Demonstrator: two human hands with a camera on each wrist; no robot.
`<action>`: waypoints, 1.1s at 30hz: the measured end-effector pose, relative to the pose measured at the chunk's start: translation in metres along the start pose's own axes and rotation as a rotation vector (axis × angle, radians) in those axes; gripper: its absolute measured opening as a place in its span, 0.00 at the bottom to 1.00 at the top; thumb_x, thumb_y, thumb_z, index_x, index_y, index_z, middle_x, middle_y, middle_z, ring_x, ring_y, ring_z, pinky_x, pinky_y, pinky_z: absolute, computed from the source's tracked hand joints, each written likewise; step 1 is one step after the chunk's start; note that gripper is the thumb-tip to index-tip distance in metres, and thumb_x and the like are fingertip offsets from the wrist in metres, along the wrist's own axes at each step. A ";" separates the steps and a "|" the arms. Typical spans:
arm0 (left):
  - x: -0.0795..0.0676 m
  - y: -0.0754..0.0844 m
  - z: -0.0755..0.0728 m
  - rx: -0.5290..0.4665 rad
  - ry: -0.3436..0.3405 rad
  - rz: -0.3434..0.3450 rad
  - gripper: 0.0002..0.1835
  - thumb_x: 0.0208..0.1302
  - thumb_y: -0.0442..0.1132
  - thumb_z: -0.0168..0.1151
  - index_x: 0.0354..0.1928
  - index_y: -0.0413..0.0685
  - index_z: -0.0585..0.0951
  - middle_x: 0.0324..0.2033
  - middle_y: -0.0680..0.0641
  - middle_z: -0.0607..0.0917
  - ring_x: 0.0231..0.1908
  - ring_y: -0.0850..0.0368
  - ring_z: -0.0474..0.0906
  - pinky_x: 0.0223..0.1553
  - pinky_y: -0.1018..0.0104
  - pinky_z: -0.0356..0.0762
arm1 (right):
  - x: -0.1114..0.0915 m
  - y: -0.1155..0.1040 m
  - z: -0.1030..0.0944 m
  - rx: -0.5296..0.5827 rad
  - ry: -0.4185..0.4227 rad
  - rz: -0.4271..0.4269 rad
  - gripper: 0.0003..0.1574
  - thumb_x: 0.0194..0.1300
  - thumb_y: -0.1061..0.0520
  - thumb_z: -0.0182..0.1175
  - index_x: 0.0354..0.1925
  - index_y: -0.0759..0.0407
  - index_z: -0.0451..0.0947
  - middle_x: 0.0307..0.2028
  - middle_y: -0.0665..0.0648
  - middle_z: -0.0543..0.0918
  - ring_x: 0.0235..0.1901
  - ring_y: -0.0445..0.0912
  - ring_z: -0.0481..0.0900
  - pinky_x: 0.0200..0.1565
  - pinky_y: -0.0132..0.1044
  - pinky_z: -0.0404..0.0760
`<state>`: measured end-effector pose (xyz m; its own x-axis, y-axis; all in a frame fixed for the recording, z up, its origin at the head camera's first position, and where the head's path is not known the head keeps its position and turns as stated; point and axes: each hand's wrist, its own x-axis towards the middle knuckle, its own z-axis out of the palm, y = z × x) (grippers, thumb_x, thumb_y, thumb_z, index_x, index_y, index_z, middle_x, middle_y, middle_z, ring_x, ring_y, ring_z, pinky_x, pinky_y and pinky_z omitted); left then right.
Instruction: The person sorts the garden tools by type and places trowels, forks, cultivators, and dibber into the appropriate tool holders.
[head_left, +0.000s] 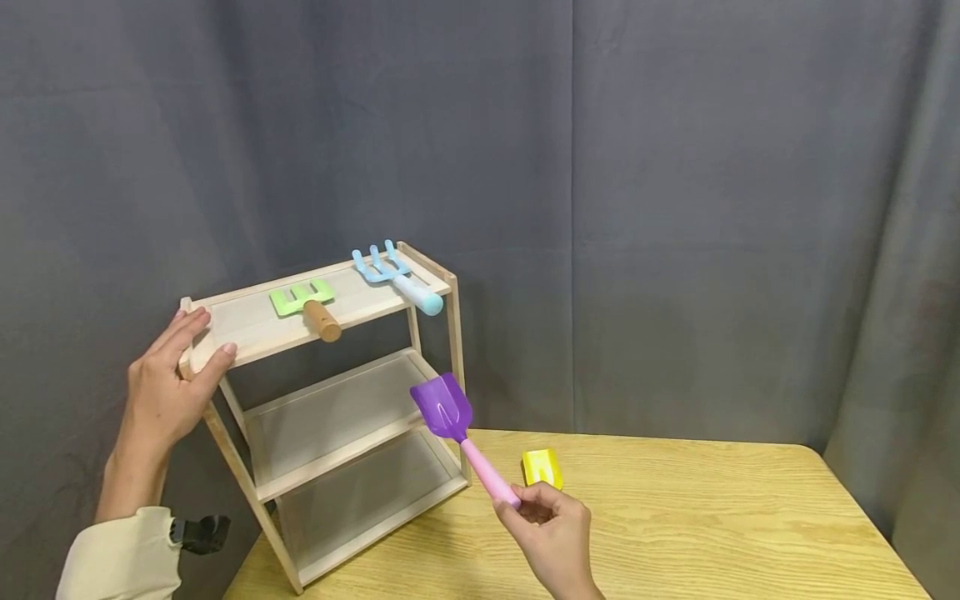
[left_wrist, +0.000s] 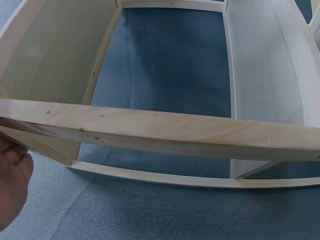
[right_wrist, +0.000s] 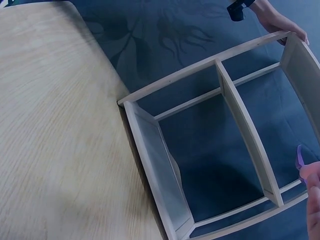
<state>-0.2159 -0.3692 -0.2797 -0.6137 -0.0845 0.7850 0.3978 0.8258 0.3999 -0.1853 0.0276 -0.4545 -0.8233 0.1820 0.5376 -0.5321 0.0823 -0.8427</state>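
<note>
My left hand [head_left: 161, 387] grips the upper left end of a small three-tier wooden shelf [head_left: 337, 456], thumb at the front edge and fingers over the end. Its fingers [left_wrist: 15, 170] show at the left of the left wrist view, beside the frame. My right hand [head_left: 555, 533] pinches the end of the pink handle of a purple toy shovel [head_left: 442, 408]. The blade points up and left, overlapping the middle tier's right end in the head view. On the top tier lie a green toy rake [head_left: 302, 297] with a wooden handle and a light blue toy fork [head_left: 380, 267].
The shelf stands at the left end of a wooden table [head_left: 712, 517]. A yellow toy blade [head_left: 542, 468] lies on the table behind my right hand, its lower part hidden. A grey curtain [head_left: 675, 208] hangs close behind.
</note>
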 end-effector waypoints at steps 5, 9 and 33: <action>0.000 0.001 0.002 -0.016 0.026 -0.007 0.28 0.63 0.41 0.63 0.63 0.35 0.74 0.63 0.37 0.72 0.67 0.46 0.61 0.66 0.66 0.51 | 0.006 0.001 0.003 -0.008 -0.023 -0.048 0.12 0.44 0.71 0.74 0.25 0.57 0.84 0.25 0.49 0.85 0.21 0.41 0.81 0.26 0.33 0.81; 0.000 0.001 0.002 -0.021 0.045 -0.008 0.28 0.63 0.41 0.62 0.63 0.36 0.74 0.63 0.38 0.73 0.67 0.48 0.62 0.66 0.68 0.52 | 0.012 -0.004 0.006 -0.017 -0.053 -0.070 0.13 0.45 0.71 0.74 0.25 0.56 0.83 0.26 0.49 0.86 0.21 0.41 0.82 0.26 0.33 0.81; -0.002 0.001 0.005 -0.033 0.082 -0.022 0.27 0.62 0.41 0.62 0.62 0.37 0.75 0.62 0.40 0.74 0.67 0.54 0.62 0.65 0.69 0.53 | 0.050 -0.040 0.022 -0.036 -0.103 -0.155 0.08 0.46 0.74 0.70 0.26 0.68 0.83 0.24 0.56 0.85 0.20 0.41 0.80 0.25 0.33 0.81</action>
<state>-0.2176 -0.3651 -0.2828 -0.5651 -0.1493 0.8114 0.4076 0.8046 0.4319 -0.2099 0.0118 -0.3934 -0.7492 0.0630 0.6593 -0.6479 0.1372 -0.7493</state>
